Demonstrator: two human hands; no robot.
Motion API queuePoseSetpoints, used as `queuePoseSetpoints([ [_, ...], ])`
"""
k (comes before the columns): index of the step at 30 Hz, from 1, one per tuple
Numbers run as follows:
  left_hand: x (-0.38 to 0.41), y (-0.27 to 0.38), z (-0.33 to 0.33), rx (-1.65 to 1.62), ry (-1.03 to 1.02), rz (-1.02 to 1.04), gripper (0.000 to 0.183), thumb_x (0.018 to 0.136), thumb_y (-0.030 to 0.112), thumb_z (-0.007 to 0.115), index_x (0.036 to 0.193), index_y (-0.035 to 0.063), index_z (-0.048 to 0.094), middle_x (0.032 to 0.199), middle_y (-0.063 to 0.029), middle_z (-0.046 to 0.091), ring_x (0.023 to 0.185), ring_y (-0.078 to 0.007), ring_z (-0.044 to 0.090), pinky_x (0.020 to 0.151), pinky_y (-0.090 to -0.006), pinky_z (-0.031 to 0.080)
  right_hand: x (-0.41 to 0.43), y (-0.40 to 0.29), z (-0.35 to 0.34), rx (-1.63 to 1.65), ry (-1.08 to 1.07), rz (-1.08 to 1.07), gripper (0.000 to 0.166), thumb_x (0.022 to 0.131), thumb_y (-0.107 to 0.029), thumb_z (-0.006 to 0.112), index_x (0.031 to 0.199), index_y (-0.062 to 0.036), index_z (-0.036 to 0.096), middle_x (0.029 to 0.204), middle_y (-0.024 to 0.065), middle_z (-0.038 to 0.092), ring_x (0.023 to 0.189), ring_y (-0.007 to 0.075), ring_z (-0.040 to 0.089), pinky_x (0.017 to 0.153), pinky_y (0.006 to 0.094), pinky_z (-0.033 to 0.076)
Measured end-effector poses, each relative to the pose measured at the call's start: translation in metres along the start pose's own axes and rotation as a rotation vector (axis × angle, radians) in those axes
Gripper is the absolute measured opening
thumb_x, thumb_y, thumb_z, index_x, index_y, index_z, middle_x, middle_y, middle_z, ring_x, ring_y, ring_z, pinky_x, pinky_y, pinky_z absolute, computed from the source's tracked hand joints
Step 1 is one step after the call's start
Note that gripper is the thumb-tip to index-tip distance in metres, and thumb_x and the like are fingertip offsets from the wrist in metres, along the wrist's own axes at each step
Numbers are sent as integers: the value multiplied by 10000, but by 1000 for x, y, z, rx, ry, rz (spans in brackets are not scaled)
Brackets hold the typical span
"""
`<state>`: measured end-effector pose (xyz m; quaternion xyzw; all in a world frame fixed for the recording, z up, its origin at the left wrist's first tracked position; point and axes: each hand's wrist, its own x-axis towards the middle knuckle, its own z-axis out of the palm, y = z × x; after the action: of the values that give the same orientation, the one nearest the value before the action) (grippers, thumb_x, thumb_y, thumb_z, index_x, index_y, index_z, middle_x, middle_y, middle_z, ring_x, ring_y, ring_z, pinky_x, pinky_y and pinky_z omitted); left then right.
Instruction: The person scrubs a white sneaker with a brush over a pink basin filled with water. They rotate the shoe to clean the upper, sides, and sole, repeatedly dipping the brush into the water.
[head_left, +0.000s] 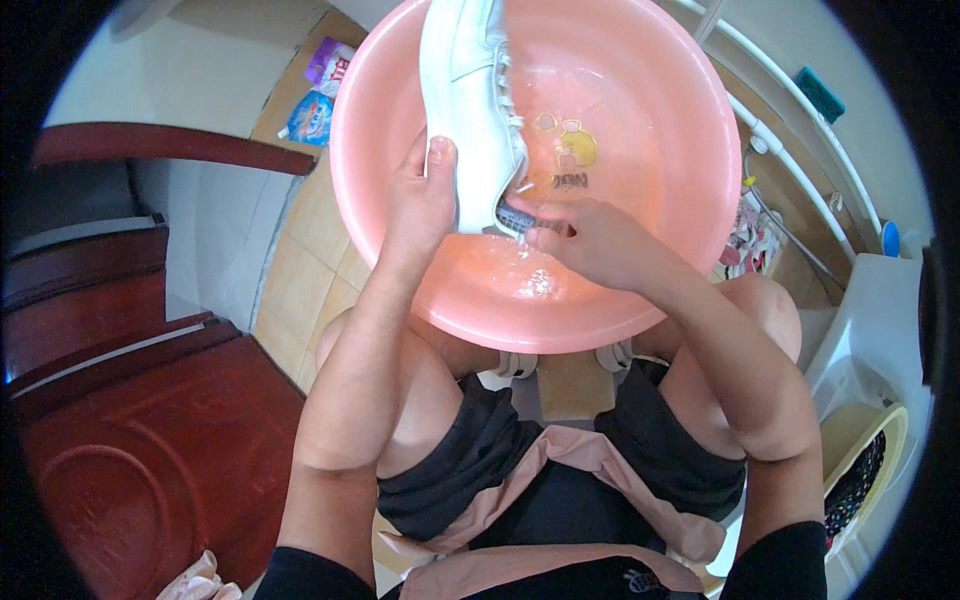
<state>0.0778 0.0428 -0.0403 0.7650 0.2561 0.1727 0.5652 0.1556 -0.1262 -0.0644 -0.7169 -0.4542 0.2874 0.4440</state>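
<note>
A pink plastic basin (690, 150) with some water in its bottom stands before me. Over its left part a white lace-up sneaker (469, 112) is held on its side, toe end away from me, heel end towards me. My left hand (427, 187) grips the sneaker by its sole side near the heel, thumb on the upper. With thumb and forefinger my right hand (581, 236) pinches the edge of the shoe's opening or tongue at a dark patch with writing; which part exactly I cannot tell. White laces run along the side facing right.
Detergent pouches (309, 118) lie on the floor at the upper left. A dark red door (135, 465) is at the left. White rails with a green scouring pad (819, 94) run at the right, above a pile of cloth (754, 236). A yellow basin (847, 442) holds fabric at the lower right.
</note>
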Motion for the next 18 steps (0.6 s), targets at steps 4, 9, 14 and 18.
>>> queuePoseSetpoints([
  [4, -5, 2, -2, 132, -7, 69, 457, 931, 300, 380, 1223, -50, 416, 1042, -157, 573, 947, -202, 553, 823, -298, 427, 6, -26, -24, 1020, -375, 686, 264, 909, -336, 416, 927, -89, 509, 576, -13, 401, 416, 47, 314, 390, 203, 302],
  [9, -6, -4, 7, 92, 38, 105, 454, 932, 292, 378, 1234, -46, 407, 1074, -167, 558, 991, -220, 541, 851, -312, 413, 12, -49, -28, 1463, -95, 766, 304, 921, -374, 364, 818, -93, 419, 587, -12, 416, 395, 42, 284, 375, 193, 247],
  [14, 2, -17, 6, 22, 51, 81, 456, 934, 295, 375, 1221, -56, 416, 1087, -171, 552, 991, -208, 536, 847, -298, 413, -7, -30, 4, 640, -64, 412, 345, 919, -343, 380, 1120, -84, 489, 616, -2, 448, 465, 86, 398, 461, 240, 374],
  [18, 3, -9, -1, -105, -1, -107, 465, 932, 303, 380, 1223, -57, 417, 1061, -170, 564, 972, -191, 540, 836, -280, 415, -11, -29, -9, 155, -185, 280, 427, 914, -301, 389, 1302, -121, 389, 625, 22, 446, 535, 106, 451, 511, 265, 402],
])
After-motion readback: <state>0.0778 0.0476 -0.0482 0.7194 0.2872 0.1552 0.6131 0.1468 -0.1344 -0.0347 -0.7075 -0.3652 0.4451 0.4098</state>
